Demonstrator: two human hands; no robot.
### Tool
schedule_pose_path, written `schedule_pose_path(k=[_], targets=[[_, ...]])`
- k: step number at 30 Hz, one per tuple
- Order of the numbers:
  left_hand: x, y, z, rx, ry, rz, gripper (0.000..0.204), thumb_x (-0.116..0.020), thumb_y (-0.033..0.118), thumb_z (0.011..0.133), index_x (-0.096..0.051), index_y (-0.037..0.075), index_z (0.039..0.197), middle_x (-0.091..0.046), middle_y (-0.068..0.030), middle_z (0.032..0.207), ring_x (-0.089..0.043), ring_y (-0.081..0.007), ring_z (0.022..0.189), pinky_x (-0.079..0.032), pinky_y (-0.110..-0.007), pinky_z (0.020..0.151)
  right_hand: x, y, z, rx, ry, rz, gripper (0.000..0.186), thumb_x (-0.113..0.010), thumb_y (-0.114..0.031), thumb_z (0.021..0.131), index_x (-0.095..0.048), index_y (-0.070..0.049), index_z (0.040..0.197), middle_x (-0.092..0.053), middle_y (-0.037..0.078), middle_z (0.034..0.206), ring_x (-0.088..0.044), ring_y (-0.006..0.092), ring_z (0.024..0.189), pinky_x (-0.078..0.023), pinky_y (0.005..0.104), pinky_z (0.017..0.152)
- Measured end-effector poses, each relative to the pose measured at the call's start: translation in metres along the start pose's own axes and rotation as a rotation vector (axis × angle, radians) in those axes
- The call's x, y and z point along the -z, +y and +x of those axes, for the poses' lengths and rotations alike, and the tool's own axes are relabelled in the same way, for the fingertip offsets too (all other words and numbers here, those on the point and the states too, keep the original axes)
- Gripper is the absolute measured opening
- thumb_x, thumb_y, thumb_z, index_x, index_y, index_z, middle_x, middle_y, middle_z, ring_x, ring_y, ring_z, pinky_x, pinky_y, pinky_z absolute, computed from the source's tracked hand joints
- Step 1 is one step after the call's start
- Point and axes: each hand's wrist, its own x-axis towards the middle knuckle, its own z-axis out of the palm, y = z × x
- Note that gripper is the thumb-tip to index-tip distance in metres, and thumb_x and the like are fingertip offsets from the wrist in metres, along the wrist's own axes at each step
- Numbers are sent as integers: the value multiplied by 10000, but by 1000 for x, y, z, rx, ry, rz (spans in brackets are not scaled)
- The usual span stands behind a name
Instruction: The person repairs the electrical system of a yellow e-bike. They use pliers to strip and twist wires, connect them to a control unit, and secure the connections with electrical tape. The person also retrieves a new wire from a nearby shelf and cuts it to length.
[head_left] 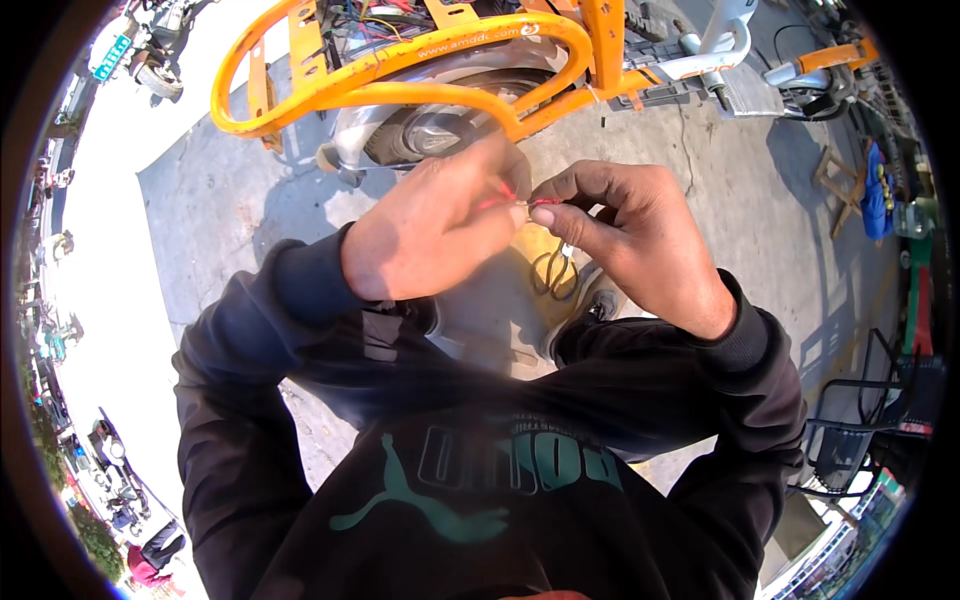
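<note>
Both hands meet in front of me, fingertips almost touching, at a thin red wire [545,202] with a bare, coppery stretch between them. My left hand [435,215] is closed on the wire's left part; its fingers are smeared by motion. Thumb and forefinger of my right hand [640,235] pinch the right part. Just beyond stands an orange-framed electric bike or scooter [400,92] with its wheel [430,132] under the rear frame. Loose coloured wires [385,22] show inside that frame. Below my hands, a pair of scissors [556,272] with dark loop handles lies near my shoe.
Concrete ground [260,200] spreads around me. To the right are a small wooden stool [838,190], a blue item [877,195] and a black metal chair [850,440]. Another two-wheeler [150,55] is parked at the far left. My shoe [600,305] is close to the scissors.
</note>
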Motion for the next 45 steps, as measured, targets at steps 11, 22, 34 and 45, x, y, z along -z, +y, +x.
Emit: schedule_pose_path(k=[11, 22, 34, 45], targets=[[-5, -15, -3, -228, 200, 303, 168, -664, 123, 863, -591, 37, 988, -629, -201, 740, -662, -425, 725, -505, -464, 608, -3, -19, -3, -47, -63, -11, 120, -696, -72, 920, -731, 7, 1003, -717, 164, 803, -717, 271, 683, -541, 346, 634], [-6, -17, -17, -199, -28, 274, 214, -643, 193, 888, -605, 10, 994, -637, -224, 737, -630, -452, 767, -482, -526, 670, -15, -16, -14, 496, 25, -625, 184, -773, -72, 724, -678, -71, 882, -684, 69, 882, -659, 287, 769, -532, 390, 617], [15, 2, -19, 37, -41, -286, 213, -675, 189, 854, -640, -20, 868, -597, -146, 707, -554, -205, 653, -447, -347, 645, -10, -2, 2, 407, -60, -164, 191, -786, -56, 812, -624, -4, 900, -605, 143, 755, -630, 365, 661, -511, 423, 577], [20, 6, -18, 133, -61, -393, 188, -705, 183, 839, -635, 16, 787, -597, -26, 668, -555, -103, 640, -419, -256, 611, 19, 11, -15, 360, 64, -221, 116, -743, -76, 899, -670, 8, 929, -645, 108, 779, -633, 266, 670, -505, 335, 609]])
